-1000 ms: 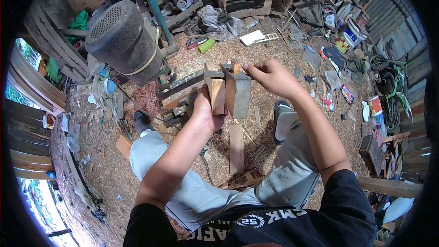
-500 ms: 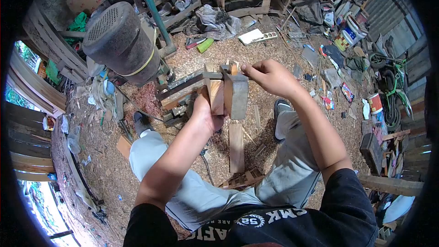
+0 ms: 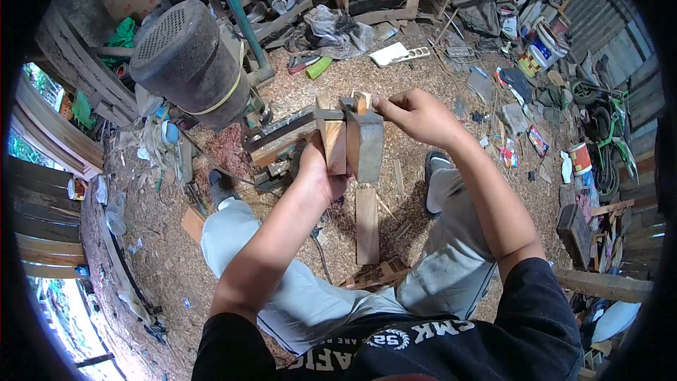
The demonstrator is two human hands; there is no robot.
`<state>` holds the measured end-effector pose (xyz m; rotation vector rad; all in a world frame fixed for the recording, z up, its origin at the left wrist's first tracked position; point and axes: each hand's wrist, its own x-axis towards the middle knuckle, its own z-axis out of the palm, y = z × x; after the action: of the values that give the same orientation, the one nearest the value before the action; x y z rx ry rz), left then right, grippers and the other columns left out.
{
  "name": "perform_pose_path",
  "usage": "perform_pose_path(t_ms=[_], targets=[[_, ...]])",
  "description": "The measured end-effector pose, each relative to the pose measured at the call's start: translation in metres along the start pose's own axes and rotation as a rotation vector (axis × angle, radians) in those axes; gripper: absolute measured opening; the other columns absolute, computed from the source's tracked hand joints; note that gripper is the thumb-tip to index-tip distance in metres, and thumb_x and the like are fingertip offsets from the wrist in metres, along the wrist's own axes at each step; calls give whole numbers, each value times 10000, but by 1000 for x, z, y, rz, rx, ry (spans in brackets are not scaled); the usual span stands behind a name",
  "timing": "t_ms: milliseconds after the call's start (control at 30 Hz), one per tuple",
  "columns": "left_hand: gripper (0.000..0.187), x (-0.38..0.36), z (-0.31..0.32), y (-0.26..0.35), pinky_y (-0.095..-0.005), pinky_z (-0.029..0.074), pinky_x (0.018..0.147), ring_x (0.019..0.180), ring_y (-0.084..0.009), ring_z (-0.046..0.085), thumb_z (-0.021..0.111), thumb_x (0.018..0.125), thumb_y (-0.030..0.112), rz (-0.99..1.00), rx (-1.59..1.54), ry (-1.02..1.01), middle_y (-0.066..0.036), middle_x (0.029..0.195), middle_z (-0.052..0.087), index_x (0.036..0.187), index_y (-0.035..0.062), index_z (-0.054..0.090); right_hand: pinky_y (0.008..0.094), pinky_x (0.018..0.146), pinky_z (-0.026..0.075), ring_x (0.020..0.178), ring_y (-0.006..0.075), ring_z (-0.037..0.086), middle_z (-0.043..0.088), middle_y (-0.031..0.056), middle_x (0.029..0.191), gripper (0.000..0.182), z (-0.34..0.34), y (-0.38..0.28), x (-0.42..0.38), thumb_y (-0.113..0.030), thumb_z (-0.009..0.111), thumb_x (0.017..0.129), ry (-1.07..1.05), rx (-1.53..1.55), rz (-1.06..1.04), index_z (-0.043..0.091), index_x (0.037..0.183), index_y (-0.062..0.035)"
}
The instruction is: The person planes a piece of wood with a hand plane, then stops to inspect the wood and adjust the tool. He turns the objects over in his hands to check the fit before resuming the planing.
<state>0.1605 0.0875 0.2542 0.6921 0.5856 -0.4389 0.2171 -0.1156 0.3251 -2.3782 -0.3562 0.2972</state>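
Gripping pale block (image 3: 335, 145) in left hand (image 3: 317, 171); cannot tell if pinching peg (image 3: 362, 105) with right hand (image 3: 417, 116); could tilt grey block (image 3: 367, 149) by pushing unevenly.

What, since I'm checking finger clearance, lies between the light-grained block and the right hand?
In the head view, a grey-faced block lies between the light-grained block and the right hand, with a small wooden peg at its top. Hand contact is unclear.

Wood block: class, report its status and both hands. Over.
Left grip: holding wood block. Right grip: by peg, contact unclear. Loose board below.
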Motion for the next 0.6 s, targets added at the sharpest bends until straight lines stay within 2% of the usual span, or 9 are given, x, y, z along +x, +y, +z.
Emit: perform_pose_path(t_ms=[500, 567, 600], targets=[[358, -12, 10, 3, -346, 581, 838, 951, -158, 697, 491, 1045, 439, -3, -3, -37, 3, 1055, 724, 1154, 156, 680, 362, 506, 342, 546, 104, 373, 436, 18, 549, 579, 0, 1, 1, -478, 567, 1036, -46, 8, -9, 660, 790, 37], [399, -14, 11, 5, -373, 579, 914, 1069, -176, 699, 382, 1090, 421, -30, 39, 4, 0, 1226, 700, 1287, 173, 625, 359, 504, 339, 544, 103, 375, 438, 16, 548, 575, 3, 4, 3, -476, 571, 1035, -33, 21, -20, 662, 787, 35], [399, -13, 10, 5, -373, 579, 914, 1069, -176, 699, 382, 1090, 421, -30, 39, 3, 0, 1226, 700, 1287, 173, 625, 359, 504, 339, 544, 103, 375, 438, 16, 548, 575, 3, 4, 3, -476, 571, 1035, -32, 21, -21, 662, 787, 35]])
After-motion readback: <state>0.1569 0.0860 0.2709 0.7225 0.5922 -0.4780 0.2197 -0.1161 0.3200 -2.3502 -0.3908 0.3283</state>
